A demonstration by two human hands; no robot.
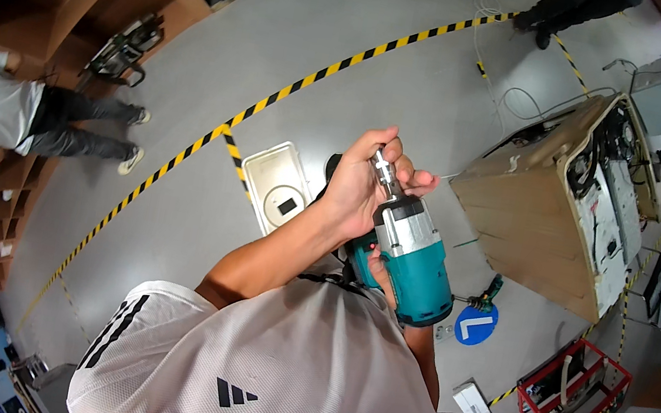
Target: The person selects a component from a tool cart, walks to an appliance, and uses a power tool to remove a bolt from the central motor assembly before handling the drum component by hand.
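Teal power tool, metal nosepiece attached.
Left hand curls around the nosepiece; right hand, partly hidden, grips the tool; mounting seems done, locking unconfirmed.

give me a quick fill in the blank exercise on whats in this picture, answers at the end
At the teal power tool's silver tip is the person's ____ hand.
The floor tape is striped black and ____.
The round sticker nearest the tool has a white mark on ____.

Missing words: left; yellow; blue.
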